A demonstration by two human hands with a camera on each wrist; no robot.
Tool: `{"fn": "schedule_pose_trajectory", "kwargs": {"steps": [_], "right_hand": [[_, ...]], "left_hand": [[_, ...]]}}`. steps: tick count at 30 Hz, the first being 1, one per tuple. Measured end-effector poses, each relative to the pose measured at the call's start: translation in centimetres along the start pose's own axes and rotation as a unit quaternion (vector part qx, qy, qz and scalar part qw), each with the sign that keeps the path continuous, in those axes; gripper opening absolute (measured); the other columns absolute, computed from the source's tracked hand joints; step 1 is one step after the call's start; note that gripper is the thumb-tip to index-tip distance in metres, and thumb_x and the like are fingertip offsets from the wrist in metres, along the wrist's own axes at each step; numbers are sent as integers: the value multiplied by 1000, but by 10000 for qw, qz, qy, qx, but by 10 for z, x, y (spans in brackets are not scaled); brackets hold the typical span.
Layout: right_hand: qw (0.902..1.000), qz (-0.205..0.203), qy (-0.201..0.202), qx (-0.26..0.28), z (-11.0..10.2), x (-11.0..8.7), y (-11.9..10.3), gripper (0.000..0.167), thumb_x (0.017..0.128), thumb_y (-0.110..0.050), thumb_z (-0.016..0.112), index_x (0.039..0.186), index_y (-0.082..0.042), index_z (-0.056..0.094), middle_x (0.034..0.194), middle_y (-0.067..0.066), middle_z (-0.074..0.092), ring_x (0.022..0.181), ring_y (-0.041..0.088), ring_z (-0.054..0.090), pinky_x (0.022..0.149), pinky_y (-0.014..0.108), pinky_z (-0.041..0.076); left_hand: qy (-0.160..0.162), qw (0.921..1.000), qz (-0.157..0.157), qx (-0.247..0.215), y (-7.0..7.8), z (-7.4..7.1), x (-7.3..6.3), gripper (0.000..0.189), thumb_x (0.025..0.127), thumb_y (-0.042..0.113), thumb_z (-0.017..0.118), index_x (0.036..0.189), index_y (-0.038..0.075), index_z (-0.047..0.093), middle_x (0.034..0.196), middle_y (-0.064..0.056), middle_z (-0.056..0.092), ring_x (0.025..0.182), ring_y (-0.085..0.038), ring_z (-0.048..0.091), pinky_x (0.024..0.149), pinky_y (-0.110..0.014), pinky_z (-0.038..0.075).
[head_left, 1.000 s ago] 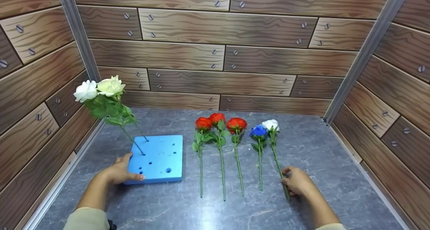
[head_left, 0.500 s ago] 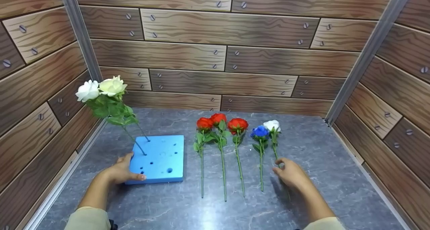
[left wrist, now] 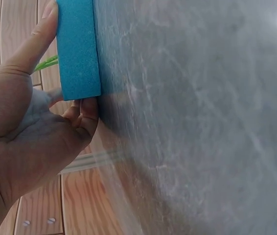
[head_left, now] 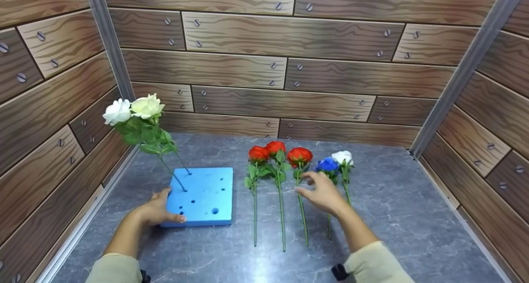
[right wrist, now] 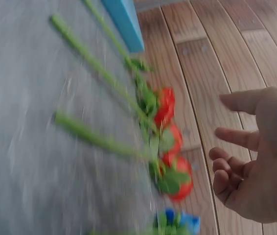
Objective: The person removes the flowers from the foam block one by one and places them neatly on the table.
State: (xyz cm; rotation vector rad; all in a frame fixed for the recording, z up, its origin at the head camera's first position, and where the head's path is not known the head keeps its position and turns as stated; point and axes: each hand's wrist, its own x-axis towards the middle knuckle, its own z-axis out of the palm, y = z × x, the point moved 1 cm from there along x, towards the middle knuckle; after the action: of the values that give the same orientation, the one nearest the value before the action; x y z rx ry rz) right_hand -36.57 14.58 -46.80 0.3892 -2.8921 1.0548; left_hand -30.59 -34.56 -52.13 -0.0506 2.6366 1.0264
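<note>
Blue foam block (head_left: 208,198), toward the surface's (head_left: 215,256) left edge, is gripped by the left hand (head_left: 153,210); its bent lower fingers show only in the left wrist view. Farther, the right hand (head_left: 324,192), fingers parted, holds nothing: overlapping a red rose (head_left: 300,155) in head view, apart in right wrist view.

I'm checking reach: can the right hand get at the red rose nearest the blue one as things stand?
Probably yes: the right hand looks empty, its thumb and forefinger apart near the stem of that red rose, and no other flower appears to lie across that stem.
</note>
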Motion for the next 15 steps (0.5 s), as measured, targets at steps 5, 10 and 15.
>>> {"fn": "schedule_pose_trajectory", "kwargs": {"steps": [5,10,15], "right_hand": [[9954,-246,37,920,29,21,-32,49,100,-30,80,144,-14,65,140,19,58,132,43,62,110,61,55],[9815,-675,130,1787,59,38,-58,48,101,-22,79,145,-11,63,143,20,53,133,38,57,110,57,56],[9677,-943,-197,2330,90,51,-81,50,102,-20,77,147,-9,59,145,22,51,135,39,57,111,51,57]], "left_hand": [[23,10000,34,52,1,-1,0,140,81,51,94,170,-5,3,170,-49,1,157,-71,2,127,-81,16],[95,9999,55,76,0,-1,0,138,81,51,94,170,-5,4,169,-49,3,157,-71,6,127,-80,20],[142,9999,6,-83,-2,2,1,137,81,47,95,171,-4,5,170,-48,0,158,-71,5,128,-80,18]]}}
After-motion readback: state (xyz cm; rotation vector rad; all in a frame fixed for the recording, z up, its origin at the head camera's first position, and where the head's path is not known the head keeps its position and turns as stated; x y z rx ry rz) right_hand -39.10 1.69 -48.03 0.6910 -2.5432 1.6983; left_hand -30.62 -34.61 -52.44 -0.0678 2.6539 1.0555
